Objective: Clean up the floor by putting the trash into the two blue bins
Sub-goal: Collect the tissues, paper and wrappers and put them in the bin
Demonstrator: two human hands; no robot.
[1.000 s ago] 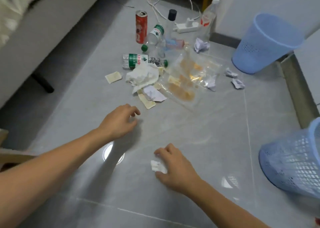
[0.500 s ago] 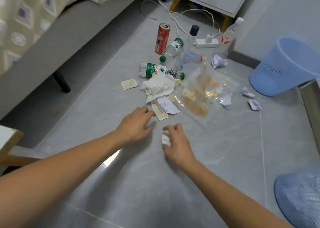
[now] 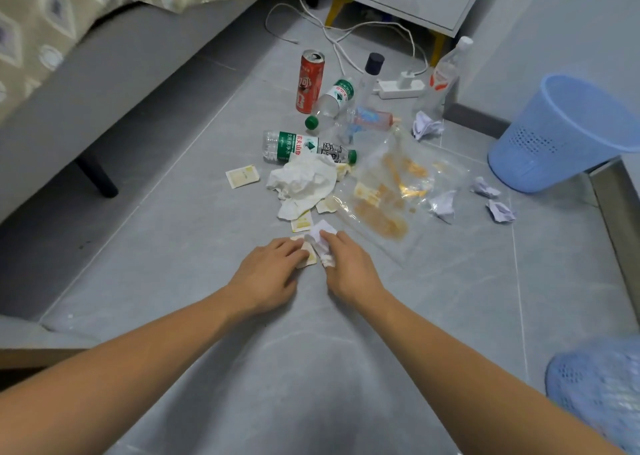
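My right hand (image 3: 348,267) is curled around a white paper scrap (image 3: 322,243), just nearer me than the crumpled tissue (image 3: 304,181). My left hand (image 3: 266,274), fingers loosely spread, presses a yellow packet (image 3: 309,255) — I should pinch both up together, then carry them to the blue bin (image 3: 568,132) — far right of the tissue.

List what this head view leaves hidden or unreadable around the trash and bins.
- Near blue bin: cut off by the right and bottom edges, blurred; contents unseen.
- Far blue bin: the rim faces away; inside hidden.
- Paper scrap: partly covered by the right hand; grip unclear.
- Sachet: under the left hand.
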